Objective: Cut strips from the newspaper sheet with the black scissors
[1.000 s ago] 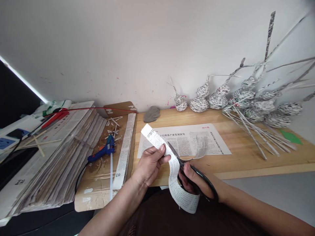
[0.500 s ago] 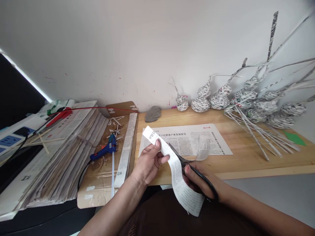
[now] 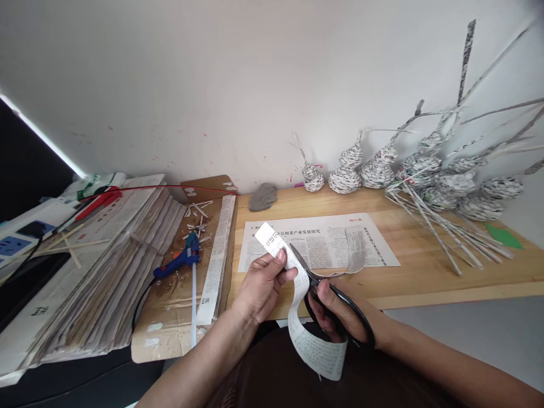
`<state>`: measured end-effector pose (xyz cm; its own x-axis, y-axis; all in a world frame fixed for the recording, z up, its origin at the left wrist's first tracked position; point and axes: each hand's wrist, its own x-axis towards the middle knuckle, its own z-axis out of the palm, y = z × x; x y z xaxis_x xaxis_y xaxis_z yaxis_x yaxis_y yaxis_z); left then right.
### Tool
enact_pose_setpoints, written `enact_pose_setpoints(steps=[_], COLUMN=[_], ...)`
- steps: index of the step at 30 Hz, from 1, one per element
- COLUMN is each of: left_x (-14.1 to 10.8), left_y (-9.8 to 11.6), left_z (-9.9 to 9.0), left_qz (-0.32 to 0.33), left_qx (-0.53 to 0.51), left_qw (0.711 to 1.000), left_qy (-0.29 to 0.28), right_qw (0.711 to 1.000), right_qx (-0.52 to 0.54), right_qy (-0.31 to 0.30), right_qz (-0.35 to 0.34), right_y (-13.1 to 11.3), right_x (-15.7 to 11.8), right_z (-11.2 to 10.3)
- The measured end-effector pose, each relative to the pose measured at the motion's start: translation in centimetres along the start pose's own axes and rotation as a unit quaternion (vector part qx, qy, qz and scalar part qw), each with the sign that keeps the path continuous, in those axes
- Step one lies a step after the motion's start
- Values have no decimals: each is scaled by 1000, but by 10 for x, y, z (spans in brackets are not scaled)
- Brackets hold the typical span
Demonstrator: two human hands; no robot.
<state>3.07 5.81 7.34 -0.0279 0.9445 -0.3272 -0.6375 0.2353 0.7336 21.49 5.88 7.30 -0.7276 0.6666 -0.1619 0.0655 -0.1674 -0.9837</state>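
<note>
My left hand pinches a long printed paper strip near its upper end, and the strip curls down over my lap. Black scissors are in my right hand, fingers through the handles, their tips pointing up and left beside the strip. Beneath the hands' far side, a printed newspaper sheet lies flat on the wooden table. A curled narrow paper piece rests over the sheet's right part.
Woven paper gourds line the wall, with thin paper rods before them. At left are a blue glue gun on cardboard, a newspaper stack and a power strip. A grey lump sits behind the sheet.
My left hand has moved slightly right and down with the strip, whose hanging loop has shifted left. The curled piece at the scissors has moved a little. The view has shifted slightly.
</note>
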Motion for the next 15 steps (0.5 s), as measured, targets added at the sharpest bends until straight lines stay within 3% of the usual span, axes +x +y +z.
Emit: enact_pose_setpoints(steps=[9,15], left_x=[2,0], left_y=[5,1], left_z=[-2,-1], left_qz=[6,-28], left_qx=[-2,-1], left_qw=[1000,1000], left_qy=[11,8], right_qw=[1000,999], right_qx=[-27,-4], right_qy=[3,-11], right_qz=[12,30], right_y=[-1,-1], right_x=[1,-2], right_z=[-1,-2])
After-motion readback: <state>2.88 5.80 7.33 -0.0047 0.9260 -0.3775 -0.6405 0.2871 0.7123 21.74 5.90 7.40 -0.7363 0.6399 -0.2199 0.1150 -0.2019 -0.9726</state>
